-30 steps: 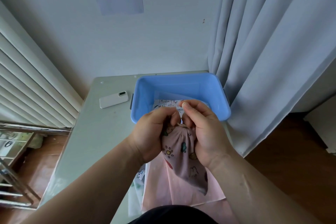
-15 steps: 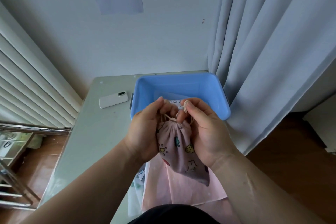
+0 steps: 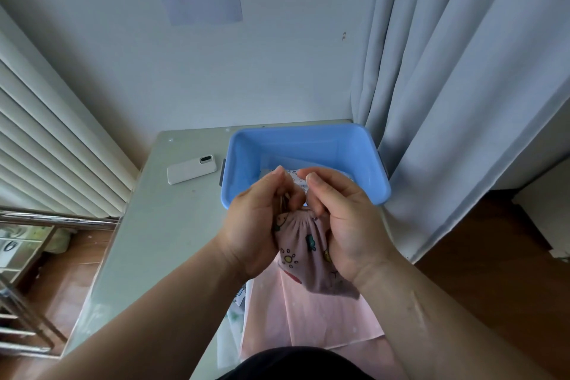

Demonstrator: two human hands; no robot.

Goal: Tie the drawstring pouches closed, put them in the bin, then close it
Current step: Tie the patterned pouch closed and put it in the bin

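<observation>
A mauve drawstring pouch (image 3: 303,253) with small cartoon prints hangs in the air between my hands, its neck gathered tight. My left hand (image 3: 257,225) holds the pouch's left side and pinches the drawstring at the neck. My right hand (image 3: 342,219) grips the right side, fingers curled over the gathered top. Just behind them stands the open blue bin (image 3: 351,145), with a white printed pouch (image 3: 294,174) partly visible inside. No lid is in view.
The bin stands on a grey-green table (image 3: 160,231). A white phone (image 3: 191,169) lies left of the bin. Flat pink pouches (image 3: 311,321) and a white printed one (image 3: 234,318) lie at the near edge. A curtain (image 3: 456,102) hangs right of the table.
The pouch's neck has been drawn tighter. Both hands have stayed in front of the bin, their fingers shifting at the gathered top.
</observation>
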